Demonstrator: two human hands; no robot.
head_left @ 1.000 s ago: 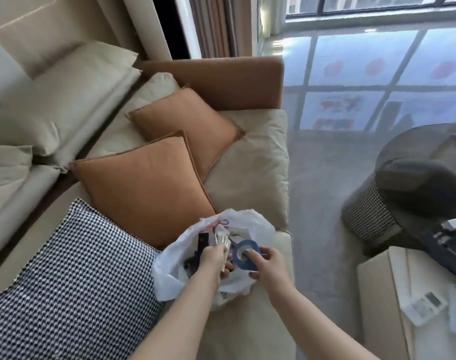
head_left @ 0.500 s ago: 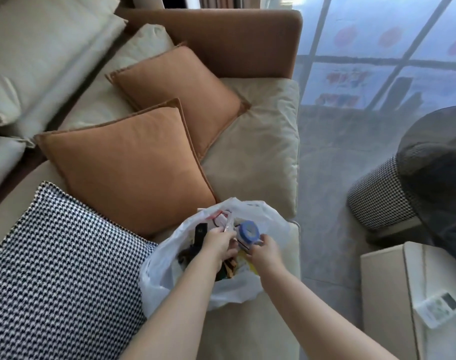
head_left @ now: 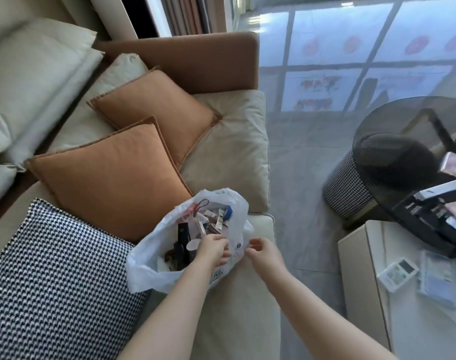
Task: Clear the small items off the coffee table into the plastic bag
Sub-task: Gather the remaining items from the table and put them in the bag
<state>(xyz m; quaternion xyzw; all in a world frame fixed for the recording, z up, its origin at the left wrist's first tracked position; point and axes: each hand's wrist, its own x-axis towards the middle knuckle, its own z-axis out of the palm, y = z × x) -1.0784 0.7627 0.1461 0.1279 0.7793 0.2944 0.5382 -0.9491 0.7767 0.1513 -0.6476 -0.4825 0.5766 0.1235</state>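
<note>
We have the plastic bag (head_left: pixel 149 266) sitting on the sofa seat (head_left: pixel 237 315), its mouth gaping upward, and our left hand (head_left: pixel 213 249) pinches the near rim of that mouth with fingers curled over the film. Just to the right of that pinch our right hand (head_left: pixel 264 252) hangs with fingers loosely curled and nothing in them, close to the bag's outer wall but, as far as we can tell, not gripping it. Beyond the pinch, deep in the bag, lie the small items already gathered, among them the blue tape roll (head_left: pixel 229 213) at the far side. We judge the step in hand to be keeping the mouth wide while the free hand goes off for more. To do it well we should hold the rim high and taut so the thin film does not fold inward, and keep the bag upright, since its load is loose and would spill toward the low side. Left of the pinch the houndstooth cushion (head_left: pixel 52 276) presses against the bag and the orange cushion (head_left: pixel 110 178) stands behind it, so there is little room that way. Right of the free hand the seat edge falls off to open floor (head_left: pixel 299 183), then the low white table (head_left: pixel 364 281), where a small remote (head_left: pixel 397 272) is left; the dark glass table (head_left: pixel 393 126) overhangs beyond it, an edge to mind when reaching across.
</note>
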